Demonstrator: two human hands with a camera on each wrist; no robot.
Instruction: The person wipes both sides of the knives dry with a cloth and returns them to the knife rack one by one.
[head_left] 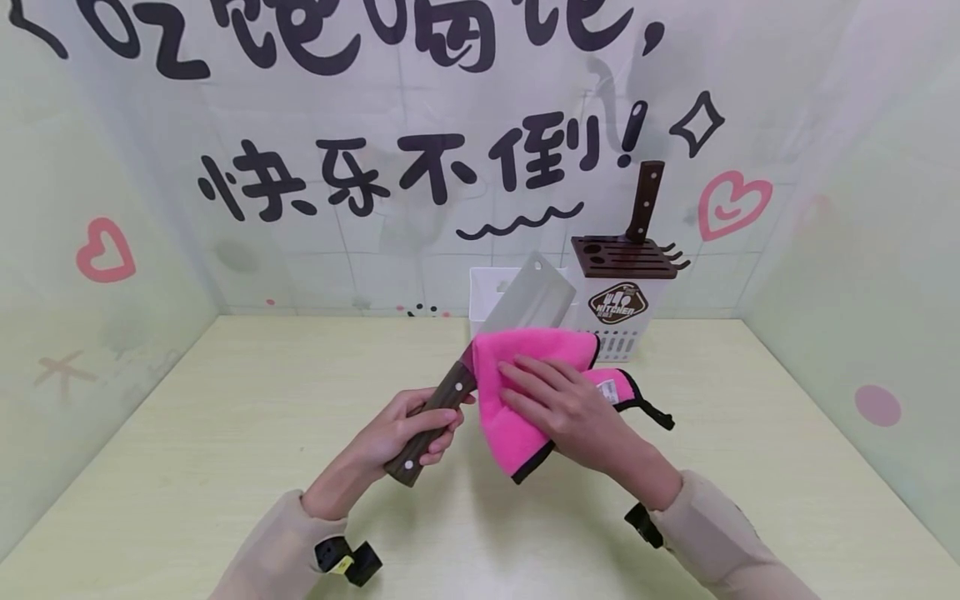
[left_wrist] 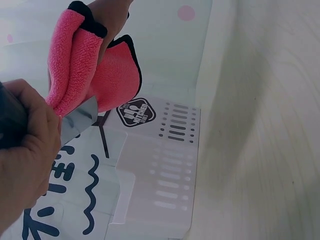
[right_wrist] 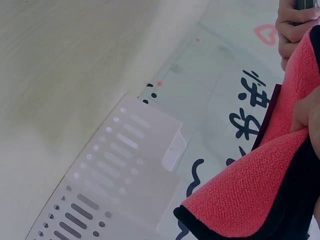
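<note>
Wiping looks under way but unfinished, I'd judge: above the bench (head_left: 240, 433), the left hand (head_left: 392, 432) grips the cleaver (head_left: 521, 307) by its handle (head_left: 454, 387), while the right hand (head_left: 566, 410), fingers bent, holds a pink cloth (head_left: 501, 417) across part of the blade (head_left: 534, 292).

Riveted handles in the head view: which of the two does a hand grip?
The cleaver's handle, in the left hand; the other handle rises from the holder.
</note>
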